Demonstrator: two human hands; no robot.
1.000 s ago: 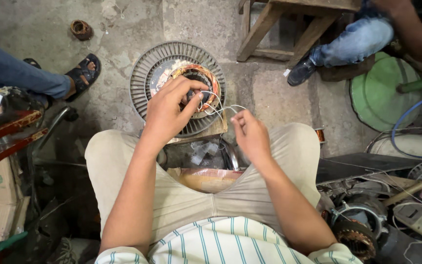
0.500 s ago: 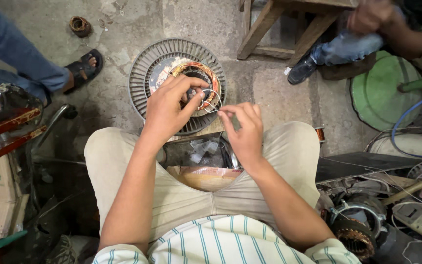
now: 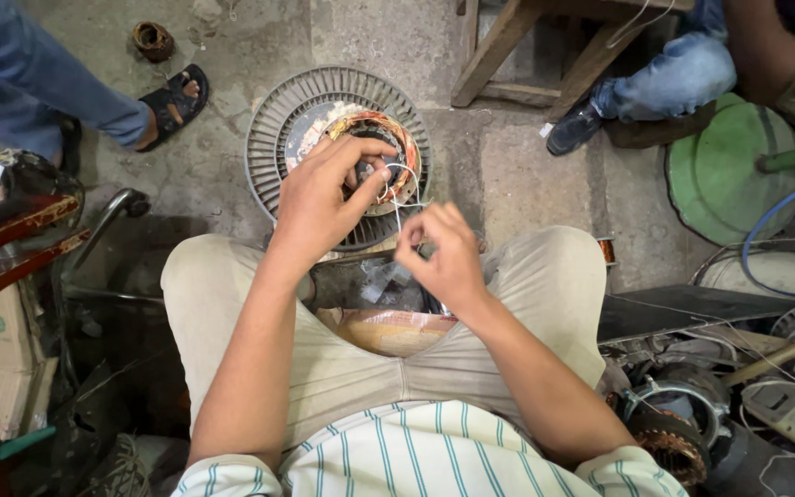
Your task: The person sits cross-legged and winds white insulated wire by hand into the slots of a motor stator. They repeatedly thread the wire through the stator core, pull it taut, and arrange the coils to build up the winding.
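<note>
Head view: the left hand (image 3: 319, 198) rests on the copper-wound motor stator (image 3: 374, 156), its fingers (image 3: 370, 147) pinched into the centre of the winding. The stator sits in a finned grey housing (image 3: 273, 129) on the floor, just ahead of the knees. The right hand (image 3: 443, 253), fingers closed, pinches a thin white wire (image 3: 397, 207) running from the winding.

The left hand (image 3: 319, 198) covers part of the motor winding (image 3: 374, 152); the thin wire (image 3: 397, 207) pinched in the right hand (image 3: 443, 253) is barely visible.
</note>
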